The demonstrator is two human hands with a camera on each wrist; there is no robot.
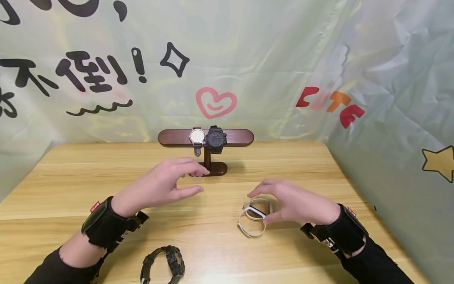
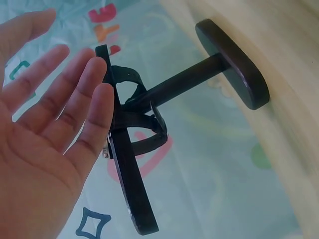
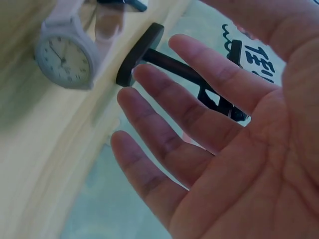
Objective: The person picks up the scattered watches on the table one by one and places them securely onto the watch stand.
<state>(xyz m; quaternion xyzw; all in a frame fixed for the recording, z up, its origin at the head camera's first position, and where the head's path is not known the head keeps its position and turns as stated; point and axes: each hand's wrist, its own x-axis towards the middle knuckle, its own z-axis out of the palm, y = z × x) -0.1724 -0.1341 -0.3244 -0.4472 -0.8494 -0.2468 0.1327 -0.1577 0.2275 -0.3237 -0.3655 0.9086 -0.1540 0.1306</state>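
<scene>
My left hand (image 1: 164, 183) hovers in front of the dark wooden watch stand (image 1: 239, 137), fingers extended and holding nothing. On the stand's bar sit a watch with a pale round dial (image 1: 197, 136) and a chunky black watch (image 1: 216, 139); their straps loop behind the bar in the left wrist view. To the right, my right hand (image 1: 296, 201) is held over two white-strapped wristbands, its fingers spread and loosely bent. One is a white watch with round analog dial (image 3: 65, 60); the other has a narrow dark screen (image 1: 256, 212). My right fingers partly hide them in the head view.
Another black watch (image 1: 175, 261) rests on its side near the front of the wooden table (image 1: 213, 256). Behind the table hangs a pale printed cloth (image 1: 266, 51), with a second wall of it (image 1: 390, 110) along the right edge.
</scene>
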